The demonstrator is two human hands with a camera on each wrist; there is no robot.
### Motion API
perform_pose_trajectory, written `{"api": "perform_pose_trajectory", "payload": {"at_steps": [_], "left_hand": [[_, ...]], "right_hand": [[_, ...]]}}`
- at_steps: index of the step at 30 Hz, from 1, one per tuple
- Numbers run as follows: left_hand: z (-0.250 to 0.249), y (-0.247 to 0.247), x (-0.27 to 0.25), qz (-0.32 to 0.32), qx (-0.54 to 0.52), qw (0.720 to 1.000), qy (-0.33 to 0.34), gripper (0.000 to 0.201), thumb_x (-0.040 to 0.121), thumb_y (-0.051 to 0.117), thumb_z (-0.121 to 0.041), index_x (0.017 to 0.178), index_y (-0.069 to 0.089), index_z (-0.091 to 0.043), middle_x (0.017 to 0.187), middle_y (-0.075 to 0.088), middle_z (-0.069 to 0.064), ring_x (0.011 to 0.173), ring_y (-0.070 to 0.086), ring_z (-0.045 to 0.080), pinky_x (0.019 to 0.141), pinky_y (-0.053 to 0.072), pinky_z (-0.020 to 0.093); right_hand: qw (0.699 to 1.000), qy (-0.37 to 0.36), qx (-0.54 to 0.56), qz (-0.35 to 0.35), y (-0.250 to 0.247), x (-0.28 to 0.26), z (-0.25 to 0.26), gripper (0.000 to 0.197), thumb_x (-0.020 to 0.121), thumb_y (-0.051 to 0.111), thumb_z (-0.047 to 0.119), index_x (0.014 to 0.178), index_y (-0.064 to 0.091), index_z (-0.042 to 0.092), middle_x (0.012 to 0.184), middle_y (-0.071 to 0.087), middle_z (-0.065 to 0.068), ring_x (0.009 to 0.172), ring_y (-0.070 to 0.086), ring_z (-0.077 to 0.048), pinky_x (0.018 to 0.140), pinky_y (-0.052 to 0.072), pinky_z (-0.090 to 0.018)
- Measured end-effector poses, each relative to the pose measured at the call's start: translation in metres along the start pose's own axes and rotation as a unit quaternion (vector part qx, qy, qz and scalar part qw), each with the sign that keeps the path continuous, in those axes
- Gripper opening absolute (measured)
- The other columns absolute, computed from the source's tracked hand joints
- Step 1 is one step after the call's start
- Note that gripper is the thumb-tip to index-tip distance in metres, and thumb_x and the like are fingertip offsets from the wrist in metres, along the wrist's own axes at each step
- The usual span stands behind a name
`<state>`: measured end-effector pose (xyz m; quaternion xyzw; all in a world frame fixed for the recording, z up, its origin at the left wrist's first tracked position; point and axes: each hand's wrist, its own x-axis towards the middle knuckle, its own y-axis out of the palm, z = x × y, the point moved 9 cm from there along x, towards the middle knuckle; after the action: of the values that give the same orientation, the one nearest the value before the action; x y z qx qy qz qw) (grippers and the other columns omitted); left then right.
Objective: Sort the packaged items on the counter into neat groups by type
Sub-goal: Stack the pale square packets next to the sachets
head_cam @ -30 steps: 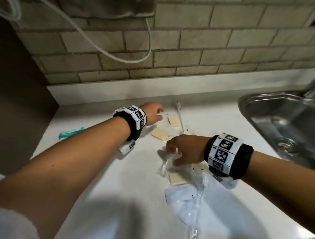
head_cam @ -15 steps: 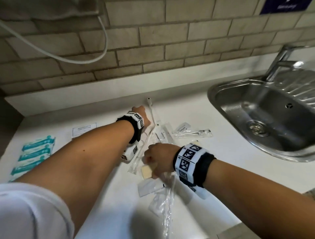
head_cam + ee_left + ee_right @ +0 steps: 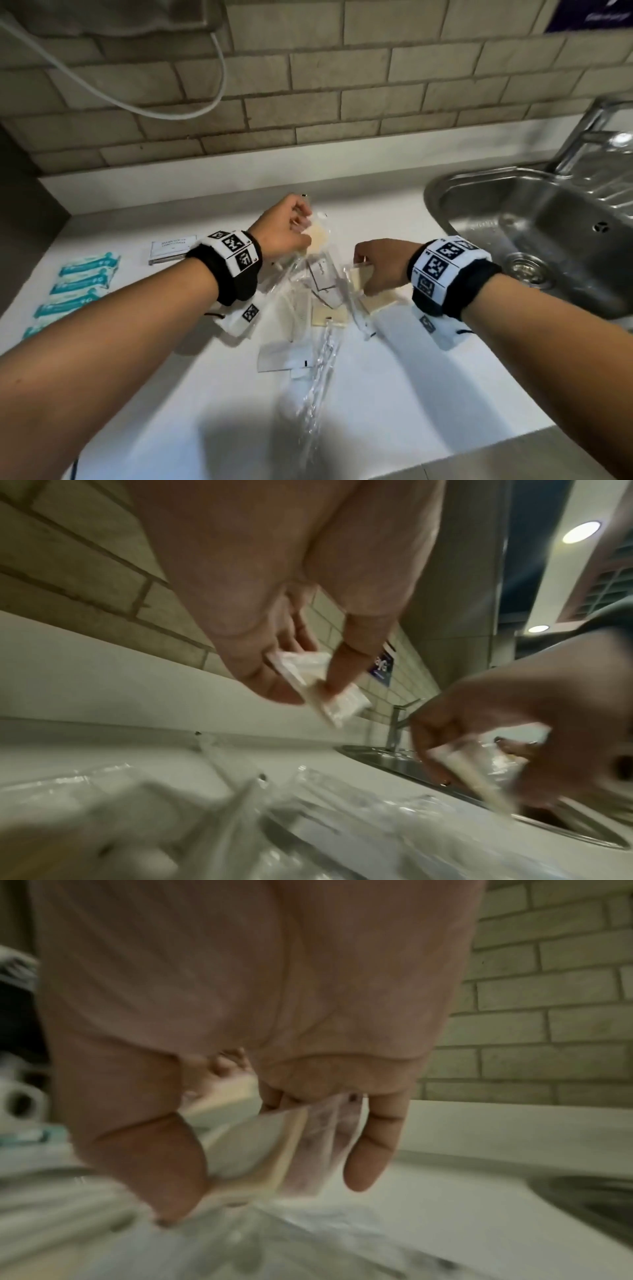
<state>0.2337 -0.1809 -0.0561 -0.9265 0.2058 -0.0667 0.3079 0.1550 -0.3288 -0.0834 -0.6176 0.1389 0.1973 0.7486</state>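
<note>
The left hand (image 3: 284, 228) is raised over the back of the tabletop (image 3: 394, 394), fingers and thumb pinching a small clear packet (image 3: 317, 233) with a pale pad inside. The right hand (image 3: 380, 267) is lower, near the sink (image 3: 442, 205), thumb and fingers clamped on another pad packet (image 3: 359, 277) of what looks like the same sort. Between and below the two hands lies the unsorted pile (image 3: 322, 308) — clear sleeves, white sachets and more pale pads, overlapping one another in the middle of the tabletop. Along the left edge a row of teal packets (image 3: 78, 284) already lies in order, with a white card packet (image 3: 173, 248) just behind it.

The risks, as I judge them: the wrappers look thin and slick, so a pinch at one corner could slip and drop the packet back into the pile. The clear sleeves overlap, and a long one (image 3: 318, 377) trails toward the front edge — a sweep of either forearm could drag it off. The right hand works close to the sink, and a loose packet flicked that way could slide in. Pads that look alike through clear film may also be grouped wrongly.
</note>
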Motion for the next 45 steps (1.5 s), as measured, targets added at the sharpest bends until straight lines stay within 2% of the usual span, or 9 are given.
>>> {"api": "perform_pose_trajectory", "payload": {"at_steps": [4,7,12,15,19,23,32,38,45], "left_hand": [[-0.004,0.047,-0.038,0.174,0.059,0.983,-0.024,0.032,0.078,0.067,0.001,0.1,0.056,-0.02,0.095,0.065,-0.003,0.08,0.059,0.006,0.07,0.048,0.024],[-0.005,0.075,-0.056,0.236,0.127,0.963,-0.032,0.027,0.081,0.064,-0.005,0.101,0.056,-0.022,0.09,0.059,-0.007,0.084,0.057,0.013,0.069,0.045,0.023],[0.002,0.097,-0.071,0.247,0.322,0.914,-0.014,0.026,0.087,0.059,-0.02,0.112,0.052,-0.017,0.107,0.057,0.002,0.095,0.056,0.021,0.076,0.044,0.03],[0.002,0.101,-0.075,0.247,0.355,0.902,-0.007,0.034,0.09,0.056,-0.023,0.123,0.052,-0.014,0.116,0.052,0.006,0.101,0.053,0.022,0.085,0.045,0.032],[0.0,0.102,-0.075,0.237,0.378,0.895,-0.011,0.035,0.092,0.056,-0.025,0.124,0.053,-0.015,0.117,0.053,0.006,0.095,0.052,0.021,0.08,0.042,0.028],[0.004,0.104,-0.075,0.229,0.416,0.879,-0.038,0.05,0.091,0.06,-0.035,0.135,0.047,-0.016,0.127,0.049,0.006,0.113,0.047,0.024,0.096,0.044,0.04],[-0.001,0.086,-0.067,0.171,0.331,0.926,-0.069,0.039,0.085,0.069,-0.031,0.12,0.05,-0.024,0.11,0.059,-0.003,0.097,0.056,0.017,0.084,0.048,0.031],[-0.014,0.047,-0.053,0.104,0.198,0.974,-0.039,0.025,0.082,0.073,-0.016,0.105,0.061,-0.016,0.092,0.062,-0.003,0.081,0.057,0.015,0.072,0.045,0.027],[0.02,-0.007,-0.064,0.025,-0.027,0.994,-0.104,0.013,0.09,0.065,-0.006,0.095,0.063,-0.018,0.101,0.064,0.012,0.078,0.066,0.026,0.078,0.06,0.041]], "right_hand": [[0.998,0.025,-0.007,0.049,0.017,-0.005,-0.025,0.05,0.071,0.075,0.015,0.113,0.05,0.025,0.092,0.057,0.007,0.081,0.055,-0.015,0.063,0.045,-0.026],[0.998,0.019,-0.019,0.058,0.026,-0.009,-0.033,0.065,0.07,0.077,0.008,0.127,0.049,0.023,0.112,0.06,0.001,0.092,0.06,-0.021,0.072,0.048,-0.029],[0.999,-0.01,-0.028,0.043,0.035,-0.004,-0.033,0.066,0.073,0.079,0.015,0.132,0.051,0.021,0.12,0.06,0.003,0.108,0.059,-0.021,0.088,0.05,-0.033],[0.999,-0.008,-0.03,0.041,0.037,-0.001,-0.034,0.059,0.07,0.081,0.017,0.124,0.056,0.016,0.096,0.062,0.003,0.097,0.061,-0.022,0.086,0.051,-0.036],[0.999,-0.006,-0.045,0.017,0.038,0.008,-0.038,0.055,0.059,0.085,0.022,0.109,0.063,0.021,0.101,0.069,0.002,0.095,0.067,-0.024,0.073,0.055,-0.032],[0.998,-0.001,-0.056,0.007,0.035,0.012,-0.04,0.052,0.057,0.088,0.023,0.103,0.065,0.016,0.096,0.066,0.0,0.088,0.067,-0.025,0.071,0.056,-0.034],[0.996,0.049,-0.037,-0.062,0.016,0.009,-0.061,0.039,0.048,0.089,0.023,0.067,0.057,0.034,0.069,0.065,0.013,0.066,0.065,-0.013,0.059,0.053,-0.025],[0.991,0.034,-0.003,-0.126,-0.036,-0.006,-0.035,0.055,0.074,0.081,0.029,0.12,0.057,0.01,0.118,0.064,-0.008,0.107,0.061,-0.029,0.084,0.049,-0.033],[0.987,-0.104,0.056,-0.113,-0.051,-0.022,0.048,0.065,0.084,0.069,0.043,0.133,0.046,0.007,0.132,0.055,-0.009,0.115,0.054,-0.027,0.087,0.043,-0.03]]}}
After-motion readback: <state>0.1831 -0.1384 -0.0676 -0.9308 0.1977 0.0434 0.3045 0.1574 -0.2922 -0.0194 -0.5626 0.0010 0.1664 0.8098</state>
